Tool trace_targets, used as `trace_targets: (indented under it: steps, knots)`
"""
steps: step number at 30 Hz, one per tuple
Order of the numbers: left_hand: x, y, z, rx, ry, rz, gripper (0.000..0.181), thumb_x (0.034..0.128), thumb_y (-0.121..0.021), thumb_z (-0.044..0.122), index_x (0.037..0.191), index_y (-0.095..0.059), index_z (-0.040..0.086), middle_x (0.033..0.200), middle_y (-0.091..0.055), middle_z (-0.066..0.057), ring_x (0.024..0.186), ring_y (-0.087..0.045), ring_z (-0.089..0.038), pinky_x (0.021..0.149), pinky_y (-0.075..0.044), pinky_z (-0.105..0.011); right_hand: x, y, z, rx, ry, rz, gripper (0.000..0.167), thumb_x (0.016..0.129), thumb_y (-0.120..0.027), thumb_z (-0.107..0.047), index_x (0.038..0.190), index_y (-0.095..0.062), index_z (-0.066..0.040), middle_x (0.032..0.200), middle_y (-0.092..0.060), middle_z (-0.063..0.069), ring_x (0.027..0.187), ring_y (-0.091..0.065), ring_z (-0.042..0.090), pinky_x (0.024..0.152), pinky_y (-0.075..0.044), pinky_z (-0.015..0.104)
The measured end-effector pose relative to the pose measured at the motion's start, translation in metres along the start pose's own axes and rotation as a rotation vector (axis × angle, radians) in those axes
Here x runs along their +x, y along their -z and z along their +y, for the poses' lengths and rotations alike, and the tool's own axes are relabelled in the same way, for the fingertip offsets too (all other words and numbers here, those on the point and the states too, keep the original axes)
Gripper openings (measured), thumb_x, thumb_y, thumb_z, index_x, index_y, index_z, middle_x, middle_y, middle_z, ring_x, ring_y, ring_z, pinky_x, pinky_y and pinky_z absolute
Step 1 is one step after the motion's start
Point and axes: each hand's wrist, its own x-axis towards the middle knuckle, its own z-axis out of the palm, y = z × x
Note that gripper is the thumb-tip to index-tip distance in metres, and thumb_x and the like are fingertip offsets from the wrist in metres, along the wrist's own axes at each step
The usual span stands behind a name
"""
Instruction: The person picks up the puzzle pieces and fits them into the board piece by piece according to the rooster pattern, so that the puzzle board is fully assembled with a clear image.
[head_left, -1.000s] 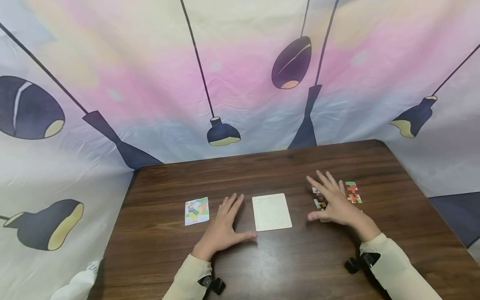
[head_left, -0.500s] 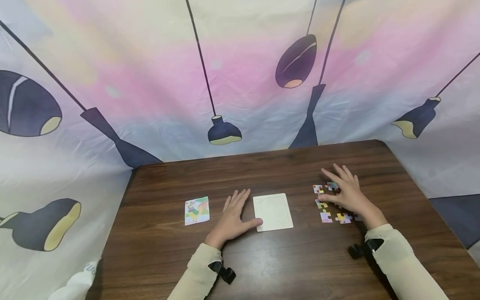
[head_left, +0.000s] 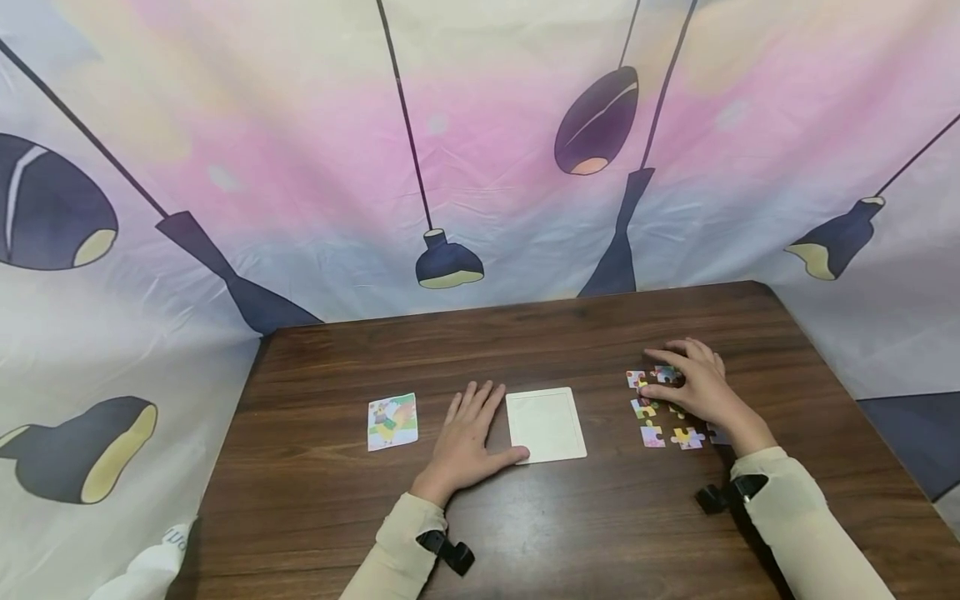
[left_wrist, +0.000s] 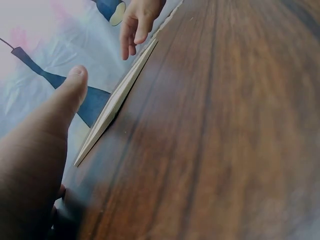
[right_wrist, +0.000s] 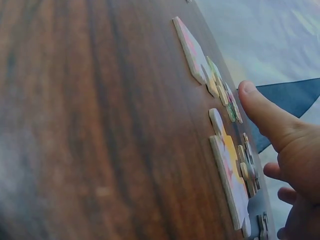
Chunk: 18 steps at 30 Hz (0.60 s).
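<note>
Table (head_left: 300, 492): dark wood grain.
Left hand (head_left: 465, 442): fingers extended, thumb apart at the near left corner of the pale board (head_left: 545, 425); contact cannot be told.
Right hand (head_left: 701, 390): thumb and forefinger apart over the puzzle pieces (head_left: 652, 437), fingers bent lower than half a second ago.
Pale board: between the hands; head view shows its floor within a rim line, left wrist view its thin edge.
Picture card (head_left: 392, 422): beyond the left hand's outer side.
Puzzle pieces: loosely grouped; thickness visible only from the right wrist.
</note>
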Motion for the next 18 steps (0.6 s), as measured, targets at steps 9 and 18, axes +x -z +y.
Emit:
trace_targets:
  steps: [9,18]
  knots:
    - [-0.0005,-0.0019,-0.0005,0.026,-0.010,0.015,0.109,0.0884,-0.055,0.086,0.169,-0.029,0.018,0.173,-0.028,-0.013,0.162,-0.014,-0.034,0.132,-0.009,-0.053,0.0006,-0.0027,0.0000,-0.009,-0.010,-0.023,0.064,0.089,-0.087,-0.034,0.143,-0.066,-0.007,0.147,-0.044,0.030,0.137,-0.029,0.056,0.104,-0.016,0.080]
    - [0.0003,-0.0024,0.0001,0.066,0.005,-0.028,0.108,0.0881,-0.061,0.082,0.170,-0.024,0.022,0.175,-0.022,-0.011,0.163,-0.008,-0.030,0.132,-0.004,-0.049,-0.0002,0.0012,-0.0003,-0.010,-0.012,-0.043,0.056,0.092,-0.085,-0.030,0.139,-0.069,-0.005,0.146,-0.046,0.029,0.137,-0.029,0.056,0.105,-0.013,0.081]
